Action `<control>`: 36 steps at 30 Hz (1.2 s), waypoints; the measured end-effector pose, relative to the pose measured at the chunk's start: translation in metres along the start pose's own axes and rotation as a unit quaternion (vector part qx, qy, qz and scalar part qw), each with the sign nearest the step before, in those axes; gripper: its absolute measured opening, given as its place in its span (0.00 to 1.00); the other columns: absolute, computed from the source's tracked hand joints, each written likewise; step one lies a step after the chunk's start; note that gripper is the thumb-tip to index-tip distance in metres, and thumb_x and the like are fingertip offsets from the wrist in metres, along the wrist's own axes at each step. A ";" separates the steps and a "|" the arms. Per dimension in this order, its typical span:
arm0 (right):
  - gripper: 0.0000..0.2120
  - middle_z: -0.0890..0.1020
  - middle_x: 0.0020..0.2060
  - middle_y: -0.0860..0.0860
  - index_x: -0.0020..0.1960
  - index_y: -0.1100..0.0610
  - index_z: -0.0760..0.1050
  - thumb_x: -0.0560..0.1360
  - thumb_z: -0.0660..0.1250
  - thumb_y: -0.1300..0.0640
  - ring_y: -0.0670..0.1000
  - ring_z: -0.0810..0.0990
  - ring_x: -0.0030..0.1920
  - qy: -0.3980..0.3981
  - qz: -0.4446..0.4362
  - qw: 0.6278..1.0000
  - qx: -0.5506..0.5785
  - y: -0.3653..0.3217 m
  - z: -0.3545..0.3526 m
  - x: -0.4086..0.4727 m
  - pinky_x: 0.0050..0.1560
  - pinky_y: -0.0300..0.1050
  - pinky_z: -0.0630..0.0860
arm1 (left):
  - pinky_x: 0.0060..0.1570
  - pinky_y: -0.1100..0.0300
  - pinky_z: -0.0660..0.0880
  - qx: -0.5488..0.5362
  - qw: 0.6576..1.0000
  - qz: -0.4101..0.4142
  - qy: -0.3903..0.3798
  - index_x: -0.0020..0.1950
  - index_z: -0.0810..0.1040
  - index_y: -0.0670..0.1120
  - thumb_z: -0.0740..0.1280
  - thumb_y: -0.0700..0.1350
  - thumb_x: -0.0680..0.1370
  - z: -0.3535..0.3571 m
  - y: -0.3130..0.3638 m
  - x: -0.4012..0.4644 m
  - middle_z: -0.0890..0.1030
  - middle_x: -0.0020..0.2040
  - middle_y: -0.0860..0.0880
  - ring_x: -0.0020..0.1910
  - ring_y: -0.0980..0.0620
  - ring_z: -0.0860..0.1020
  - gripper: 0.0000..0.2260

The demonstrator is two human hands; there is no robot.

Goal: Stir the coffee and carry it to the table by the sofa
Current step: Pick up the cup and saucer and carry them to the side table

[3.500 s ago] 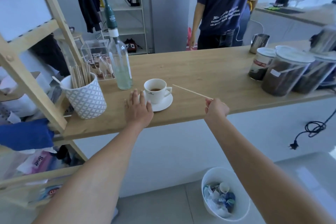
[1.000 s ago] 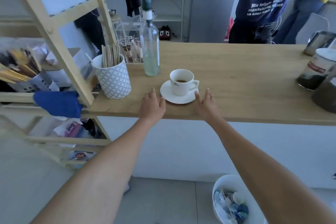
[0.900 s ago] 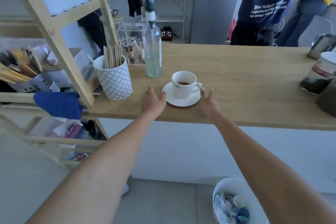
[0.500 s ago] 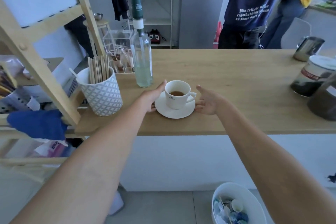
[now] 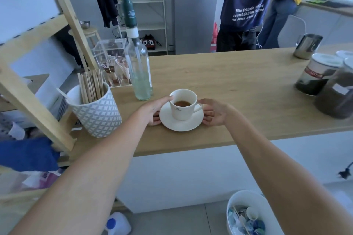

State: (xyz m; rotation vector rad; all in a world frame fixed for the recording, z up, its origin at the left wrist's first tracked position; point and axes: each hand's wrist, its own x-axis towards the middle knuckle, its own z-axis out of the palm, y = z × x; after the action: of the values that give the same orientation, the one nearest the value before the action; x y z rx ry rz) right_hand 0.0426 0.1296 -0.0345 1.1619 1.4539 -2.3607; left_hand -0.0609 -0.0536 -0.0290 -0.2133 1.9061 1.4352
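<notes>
Wooden counter (image 5: 238,82) carries saucer (image 5: 181,125) with coffee cup (image 5: 184,104) near its front edge (coffee low in cup). Left hand (image 5: 152,109) and right hand (image 5: 214,111) cup the saucer's opposite rims, fingers loosely curled, contact apparent.

Counting what's out: one cup (image 5: 183,104), one saucer (image 5: 181,125), one bottle (image 5: 140,76), one patterned pot (image 5: 95,113) full of stir sticks, one steel jug (image 5: 307,46), three jars (image 5: 317,73), one bin (image 5: 248,213), two hands (image 5: 152,109).
</notes>
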 end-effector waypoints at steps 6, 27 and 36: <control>0.16 0.77 0.40 0.55 0.49 0.64 0.72 0.68 0.73 0.56 0.52 0.78 0.40 0.023 -0.003 0.998 0.054 0.001 -0.030 -0.017 0.48 0.44 0.76 | 0.61 0.55 0.75 0.028 0.999 0.015 -0.042 0.44 0.74 0.42 0.76 0.56 0.67 0.025 0.013 0.004 0.78 0.43 0.47 0.42 0.51 0.77 0.21; 0.24 0.79 0.45 0.56 0.59 0.64 0.74 0.67 0.73 0.54 0.53 0.78 0.43 0.242 -0.068 0.946 0.207 0.080 -0.342 -0.246 0.41 0.44 0.77 | 0.49 0.60 0.77 0.172 0.935 0.012 -0.311 0.54 0.75 0.39 0.77 0.57 0.66 0.382 -0.032 -0.134 0.78 0.45 0.47 0.42 0.52 0.77 0.27; 0.24 0.78 0.44 0.56 0.59 0.63 0.73 0.67 0.73 0.55 0.53 0.78 0.42 0.331 -0.089 0.894 0.288 0.173 -0.493 -0.388 0.39 0.44 0.75 | 0.44 0.56 0.77 0.251 0.882 0.014 -0.398 0.60 0.72 0.37 0.80 0.54 0.63 0.559 -0.113 -0.261 0.79 0.49 0.42 0.45 0.47 0.79 0.34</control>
State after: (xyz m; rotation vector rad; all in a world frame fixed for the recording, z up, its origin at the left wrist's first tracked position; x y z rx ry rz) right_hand 0.6602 0.3345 -0.0130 2.2434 1.0139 -2.7744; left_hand 0.4377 0.3274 -0.0130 0.5752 1.4886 0.7895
